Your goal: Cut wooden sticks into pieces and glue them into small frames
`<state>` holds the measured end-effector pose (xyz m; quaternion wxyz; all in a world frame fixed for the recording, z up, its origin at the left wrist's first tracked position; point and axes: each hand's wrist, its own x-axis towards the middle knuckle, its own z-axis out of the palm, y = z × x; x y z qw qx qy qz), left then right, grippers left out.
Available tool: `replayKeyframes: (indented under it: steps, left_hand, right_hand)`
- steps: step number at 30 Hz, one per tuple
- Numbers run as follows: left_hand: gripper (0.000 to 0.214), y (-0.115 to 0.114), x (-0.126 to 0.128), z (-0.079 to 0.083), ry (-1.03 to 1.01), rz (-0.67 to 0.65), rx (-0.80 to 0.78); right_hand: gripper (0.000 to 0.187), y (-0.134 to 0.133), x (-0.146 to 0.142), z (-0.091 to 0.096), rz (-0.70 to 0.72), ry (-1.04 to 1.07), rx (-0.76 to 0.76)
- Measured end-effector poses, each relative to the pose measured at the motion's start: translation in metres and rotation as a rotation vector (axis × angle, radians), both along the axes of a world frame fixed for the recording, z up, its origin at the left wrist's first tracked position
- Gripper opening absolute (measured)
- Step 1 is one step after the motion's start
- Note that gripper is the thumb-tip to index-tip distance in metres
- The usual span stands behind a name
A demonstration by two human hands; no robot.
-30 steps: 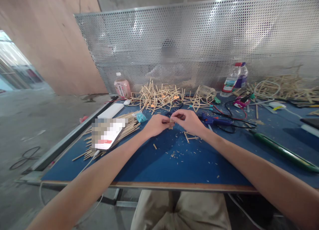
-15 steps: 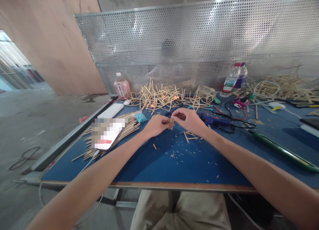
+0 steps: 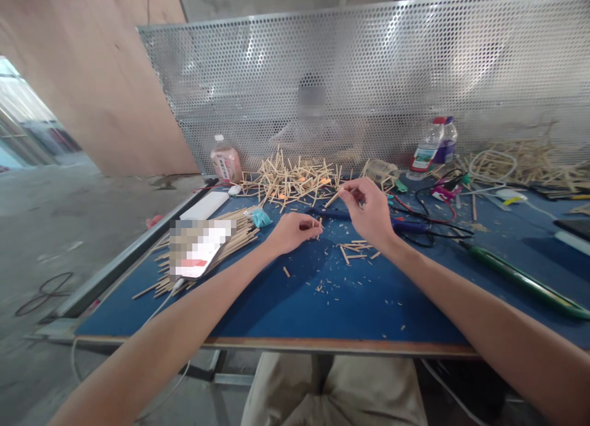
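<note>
Head: one stick (image 3: 334,198) in right hand (image 3: 369,209)

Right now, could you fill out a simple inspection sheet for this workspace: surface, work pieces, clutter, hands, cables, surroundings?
Surface: blue tabletop, strewn with shavings.
Work pieces: one short stick in the left hand, another stick in the right; more cut sticks on the tabletop.
Clutter: phone over long sticks; stick heap at the back; pink-labelled bottle; blue tool.
Hands: left hand and right hand apart, each pinching a stick.
Cables: white cable at the phone; dark cords by the blue tool.
Surroundings: perforated metal panel behind; bare floor to the left.
</note>
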<state>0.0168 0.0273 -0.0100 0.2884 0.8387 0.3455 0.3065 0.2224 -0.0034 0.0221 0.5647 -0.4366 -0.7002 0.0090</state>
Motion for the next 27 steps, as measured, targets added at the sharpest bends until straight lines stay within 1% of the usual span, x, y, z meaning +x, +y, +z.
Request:
replayKeyframes:
  steps: [2, 3, 5, 7, 9, 13, 16, 20, 24, 27]
  left_hand:
    - [0.022, 0.000, 0.000, 0.001, 0.001, -0.005, 0.004]
    - [0.022, 0.000, 0.000, 0.001, 0.009, -0.003, 0.014]
    - [0.020, -0.001, 0.000, 0.002, 0.040, 0.005, 0.045]
    - [0.019, -0.002, 0.000, 0.003, 0.068, 0.013, 0.075]
    - [0.021, -0.003, 0.001, 0.004, 0.085, 0.015, 0.081]
    - [0.026, -0.003, 0.003, 0.004, 0.143, 0.012, 0.080]
    - [0.021, -0.002, 0.002, 0.003, 0.129, 0.019, 0.072]
    - [0.013, -0.003, -0.001, 0.004, 0.099, 0.043, 0.084]
    - [0.022, -0.003, -0.001, 0.006, 0.128, 0.023, 0.094]
    - [0.026, -0.002, -0.001, 0.006, 0.123, 0.016, 0.061]
  right_hand:
    - [0.014, 0.000, 0.003, 0.000, 0.000, -0.067, 0.016]
    - [0.013, 0.001, 0.003, -0.001, 0.019, -0.119, -0.003]
    - [0.011, 0.003, 0.003, -0.004, 0.071, -0.220, -0.087]
    - [0.011, 0.005, 0.001, -0.009, 0.120, -0.264, -0.197]
    - [0.012, 0.006, -0.002, -0.013, 0.158, -0.239, -0.273]
    - [0.011, 0.006, -0.008, -0.018, 0.227, -0.187, -0.309]
    - [0.011, 0.007, -0.009, -0.021, 0.240, -0.177, -0.322]
    - [0.011, 0.010, -0.006, -0.025, 0.243, -0.102, -0.335]
    - [0.011, 0.015, -0.003, -0.029, 0.328, -0.051, -0.398]
    - [0.011, 0.016, -0.002, -0.029, 0.393, -0.006, -0.450]
